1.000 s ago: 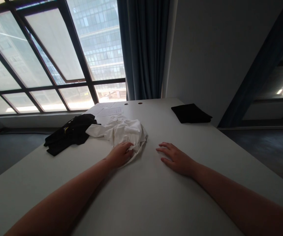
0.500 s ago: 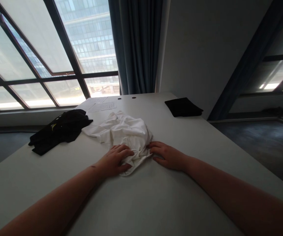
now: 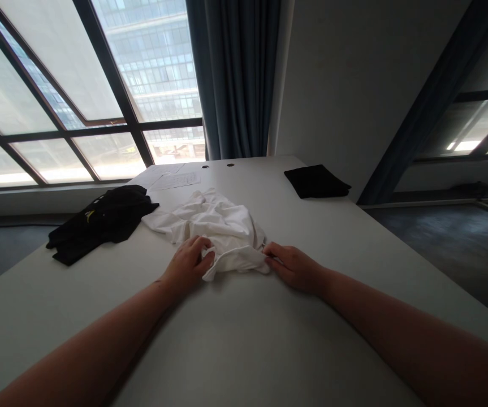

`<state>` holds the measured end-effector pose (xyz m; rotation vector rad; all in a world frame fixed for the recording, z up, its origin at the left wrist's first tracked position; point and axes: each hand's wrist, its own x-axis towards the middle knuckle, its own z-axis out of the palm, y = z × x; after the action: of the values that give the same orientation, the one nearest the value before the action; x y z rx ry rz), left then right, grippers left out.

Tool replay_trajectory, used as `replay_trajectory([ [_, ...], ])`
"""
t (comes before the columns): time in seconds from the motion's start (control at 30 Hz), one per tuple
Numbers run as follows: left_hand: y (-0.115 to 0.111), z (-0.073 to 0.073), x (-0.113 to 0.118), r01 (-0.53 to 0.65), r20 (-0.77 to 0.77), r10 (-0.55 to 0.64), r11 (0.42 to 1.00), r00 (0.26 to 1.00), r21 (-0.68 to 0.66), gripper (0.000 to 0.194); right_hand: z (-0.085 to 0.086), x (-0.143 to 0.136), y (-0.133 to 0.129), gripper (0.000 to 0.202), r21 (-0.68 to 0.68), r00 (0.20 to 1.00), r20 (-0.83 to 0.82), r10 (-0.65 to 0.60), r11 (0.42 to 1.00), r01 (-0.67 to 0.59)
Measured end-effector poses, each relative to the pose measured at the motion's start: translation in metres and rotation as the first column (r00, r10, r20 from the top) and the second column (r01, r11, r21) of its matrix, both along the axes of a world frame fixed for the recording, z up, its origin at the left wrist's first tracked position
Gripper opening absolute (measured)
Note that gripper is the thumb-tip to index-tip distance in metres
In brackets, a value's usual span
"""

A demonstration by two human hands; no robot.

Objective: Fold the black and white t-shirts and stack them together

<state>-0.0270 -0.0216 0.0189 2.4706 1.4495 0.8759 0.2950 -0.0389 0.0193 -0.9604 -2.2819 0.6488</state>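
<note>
A crumpled white garment [image 3: 222, 217], soft like a T-shirt, lies in a heap on the white table [image 3: 244, 333]. Its near edge is gathered up between my two hands. My left hand [image 3: 188, 261] is closed on the left end of that edge, thumb and fingers pinching the cloth. At the right end, my right hand [image 3: 293, 264] grips the cloth between thumb and fingertips. Folds hide the garment's full shape.
A black garment [image 3: 103, 223] with a small yellow print lies at the table's left edge. A folded black cloth [image 3: 318, 182] rests at the far right edge. Printed papers [image 3: 176, 180] lie at the back left, near two round holes in the tabletop.
Both hands have closed on the white cloth's near edge. That edge has drawn back and up, away from me. My left hand has shifted slightly left.
</note>
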Motion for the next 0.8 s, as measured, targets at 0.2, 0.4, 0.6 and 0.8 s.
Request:
replay_trajectory([
  [0.2,0.008,-0.002,-0.012,-0.006,0.257,0.021,0.998,0.966,-0.059,0.024,-0.002,0.004,0.006,0.022,-0.119,0.943,-0.206,-0.263,0.963,0.242],
  [0.4,0.014,-0.007,-0.02,-0.025,0.475,0.113,0.982,0.873,-0.188,0.033,0.001,0.019,0.015,0.048,-0.159,0.986,-0.131,-0.106,0.984,0.084],
  [0.6,0.014,-0.002,-0.026,0.101,0.389,-0.019,0.976,0.921,-0.191,0.047,0.007,0.02,0.016,0.043,-0.011,0.994,0.051,0.098,0.995,-0.098],
  [0.8,-0.001,0.013,-0.017,0.38,-0.05,-0.386,0.919,0.921,-0.103,0.058,-0.006,0.025,0.026,0.041,0.078,0.986,0.167,0.008,0.997,-0.021],
])
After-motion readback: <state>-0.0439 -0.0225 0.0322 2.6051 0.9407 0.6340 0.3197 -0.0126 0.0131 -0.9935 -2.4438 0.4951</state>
